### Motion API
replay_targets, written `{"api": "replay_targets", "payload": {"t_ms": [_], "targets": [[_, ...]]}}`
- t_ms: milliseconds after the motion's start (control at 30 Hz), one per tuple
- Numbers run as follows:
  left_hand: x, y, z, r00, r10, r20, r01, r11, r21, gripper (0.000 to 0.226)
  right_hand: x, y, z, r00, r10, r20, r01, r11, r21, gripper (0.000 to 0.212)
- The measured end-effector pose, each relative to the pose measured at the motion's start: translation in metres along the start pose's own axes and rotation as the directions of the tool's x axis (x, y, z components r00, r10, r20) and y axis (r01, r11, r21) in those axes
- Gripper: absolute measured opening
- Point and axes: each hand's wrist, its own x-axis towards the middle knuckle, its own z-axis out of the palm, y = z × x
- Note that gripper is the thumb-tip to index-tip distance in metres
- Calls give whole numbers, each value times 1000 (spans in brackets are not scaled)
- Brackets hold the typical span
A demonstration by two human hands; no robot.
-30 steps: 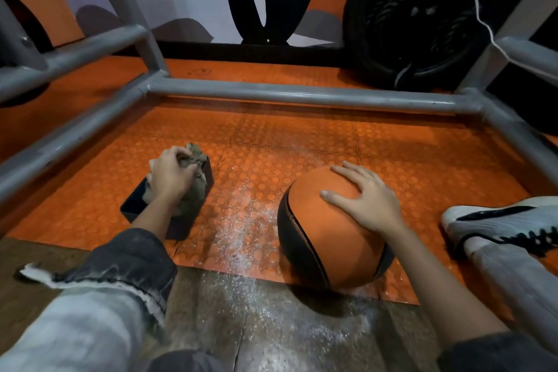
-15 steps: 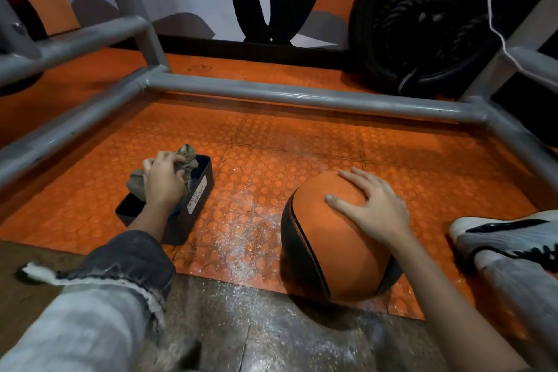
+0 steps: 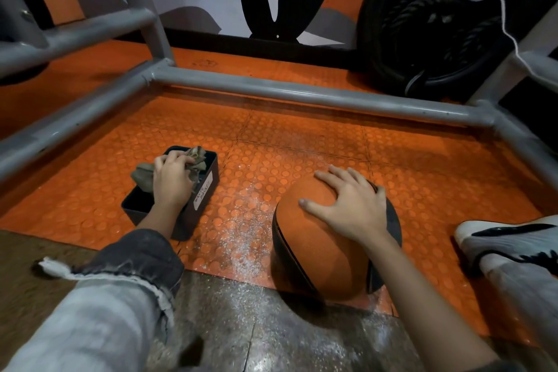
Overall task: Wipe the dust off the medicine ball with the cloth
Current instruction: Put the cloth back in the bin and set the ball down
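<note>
Inside the grey steel tube frame (image 3: 302, 93), on the orange studded rubber floor tiles (image 3: 302, 142): the round orange-and-black medicine ball (image 3: 326, 260), close to the tiles' front edge, pinned from above by the right hand (image 3: 353, 208), fingers spread wide and flat over its top, gripping nothing. Well to its left, the black rectangular plastic box (image 3: 193, 220) with a white label, and over it the left hand (image 3: 172, 181), fingers curled tight round the crumpled grey-green cloth (image 3: 142, 175), a wad of it bulging out past the knuckles. Between box and ball, a scatter of white dust (image 3: 241, 238) on the tiles. Reads as the fetching of the cloth, with wiping not yet begun. To do it well: lift clear of the box wall before swinging across, so as not to tip the box. Shake the wad open into a flat pad rather than wiping with a knot. Keep the right palm pressing down to stop any rolling into the dust patch. Wipe from the top outward and down, away from the holding hand, then turn the ball to reach the underside. Shows little dust on the near face, but with the far side hidden, possibly more there.
</note>
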Motion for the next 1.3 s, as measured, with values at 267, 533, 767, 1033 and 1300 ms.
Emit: {"api": "replay_targets", "payload": {"t_ms": [267, 533, 767, 1033, 1300], "targets": [[-2, -7, 1, 1000, 10, 24, -9, 999, -40, 30, 0, 7, 0, 1000, 19, -18, -19, 1000, 12, 69], [-16, 6, 2, 998, -30, -55, 20, 986, -165, 31, -3, 2, 4, 1000, 3, -31, -4, 1000, -24, 70], [-30, 39, 1, 997, 49, -51, -61, 963, -262, 27, -2, 4, 4, 999, 9, -44, -10, 1000, -17, 69], [-68, 117, -6, 966, 250, 63, -186, 846, -500, 21, -7, 7, 4, 998, 8, -55, -7, 1000, 17, 61], [-123, 161, 1, 871, 305, 386, 27, 754, -656, 63, -11, 30, -5, 999, 5, -45, 2, 988, 158, 54]]}}
